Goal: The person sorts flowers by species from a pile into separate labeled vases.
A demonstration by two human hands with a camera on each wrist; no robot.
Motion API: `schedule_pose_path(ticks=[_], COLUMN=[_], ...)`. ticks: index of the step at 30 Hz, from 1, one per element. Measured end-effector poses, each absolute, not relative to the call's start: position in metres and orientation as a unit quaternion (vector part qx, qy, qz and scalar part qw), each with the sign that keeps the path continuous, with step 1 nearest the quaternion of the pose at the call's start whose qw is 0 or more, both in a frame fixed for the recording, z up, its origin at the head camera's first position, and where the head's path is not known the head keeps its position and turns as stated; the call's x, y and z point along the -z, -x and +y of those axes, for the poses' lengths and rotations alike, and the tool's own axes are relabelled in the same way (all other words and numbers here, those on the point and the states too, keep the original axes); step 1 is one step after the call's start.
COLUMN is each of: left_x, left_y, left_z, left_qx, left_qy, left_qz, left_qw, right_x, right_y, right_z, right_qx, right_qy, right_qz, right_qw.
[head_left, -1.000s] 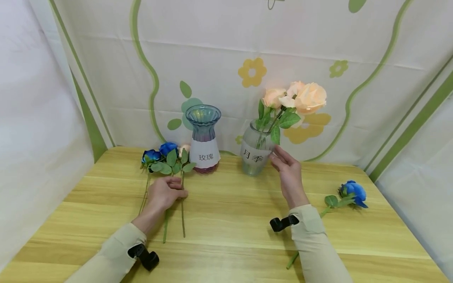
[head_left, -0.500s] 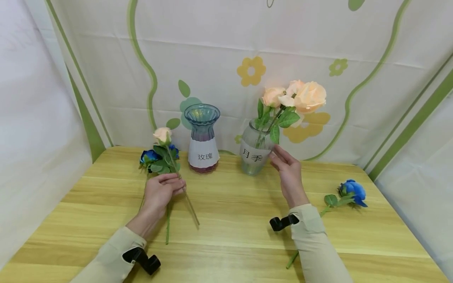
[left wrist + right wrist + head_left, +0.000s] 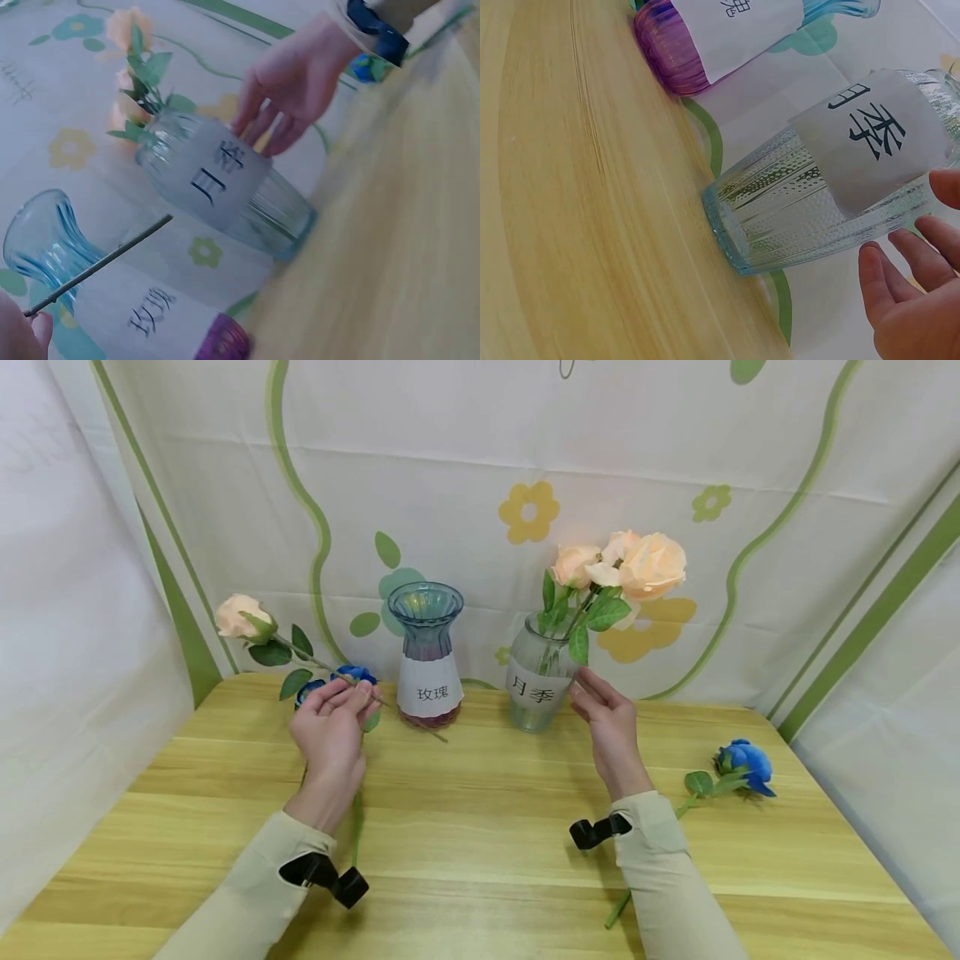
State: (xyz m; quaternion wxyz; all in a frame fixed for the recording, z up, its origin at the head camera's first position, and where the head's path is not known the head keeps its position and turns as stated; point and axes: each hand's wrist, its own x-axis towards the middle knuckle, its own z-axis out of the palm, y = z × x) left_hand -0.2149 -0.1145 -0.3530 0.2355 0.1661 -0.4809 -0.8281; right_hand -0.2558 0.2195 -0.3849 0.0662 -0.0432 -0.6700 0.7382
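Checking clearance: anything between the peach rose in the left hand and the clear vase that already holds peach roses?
Yes. The blue-and-purple vase stands between the left hand, which pinches the peach rose by its stem, and the clear vase. The right hand hovers by that vase's far side.

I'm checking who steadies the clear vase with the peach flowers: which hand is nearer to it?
Right. The right hand hovers at the clear vase, fingers open; the left hand holds a peach rose beyond the blue vase.

wood table (image 3: pixel 480 827) w/ 2 vases (image 3: pixel 427 656), blue roses (image 3: pixel 738 764).
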Motion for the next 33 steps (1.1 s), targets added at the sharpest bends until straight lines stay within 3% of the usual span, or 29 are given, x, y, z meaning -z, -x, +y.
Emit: schedule_pose_path(ticks=[11,33], left_x=[0.317,0.291], left_y=[0.235,0.239], left_z=[-0.078,-0.018], left_qx=[0.848,0.859], left_qy=[-0.152,-0.096], left_qz=[-0.405,-0.381], left_qw=[0.306,0.328], right_x=[0.384,0.382], right_y=[0.254,0.255], right_z=[0.221,0.219], right_qx=[-0.737,-0.738], right_qy=[0.043,0.038], right_qz=[-0.671,-0.669], right_qw=[0.069,0.072])
